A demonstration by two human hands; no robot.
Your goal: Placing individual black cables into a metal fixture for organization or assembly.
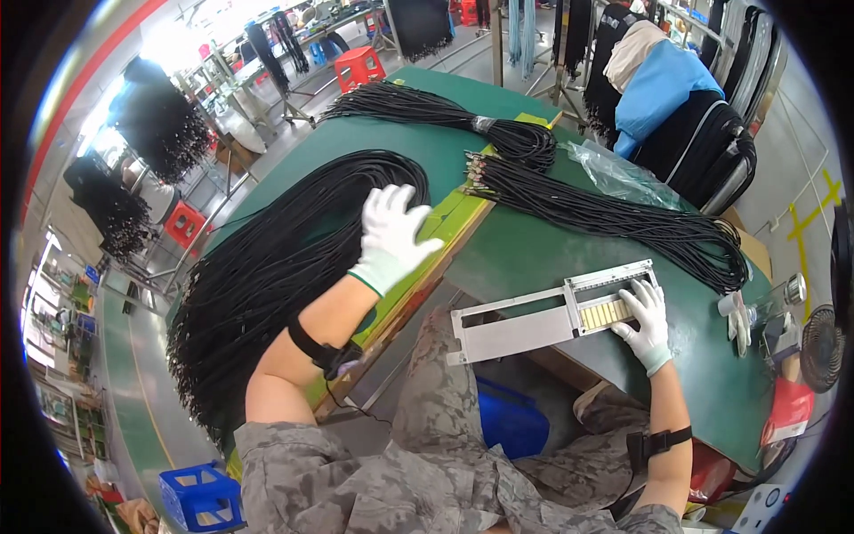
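Observation:
My left hand [391,233], in a white glove, hovers over or lightly touches the inner edge of a large looped bundle of black cables [294,245]; its fingers are spread and hold nothing. On the right, my gloved right hand [647,322] is closed over the right end of a long silvery metal frame [520,338]. A row of pale yellow blocks [603,314] sits in the frame's right compartment, beside my thumb. Whether my fingertips pinch one of the blocks is hidden. The frame's left end juts past the table edge above my lap.
Two more black cable bundles, a tied one [409,102] and a loose one [614,214], lie on the green table [525,254]. A yellow-green strip [445,233] crosses it. Clear plastic bags [627,178] lie behind; a small fan [823,347] stands right. A blue stool [203,498] is lower left.

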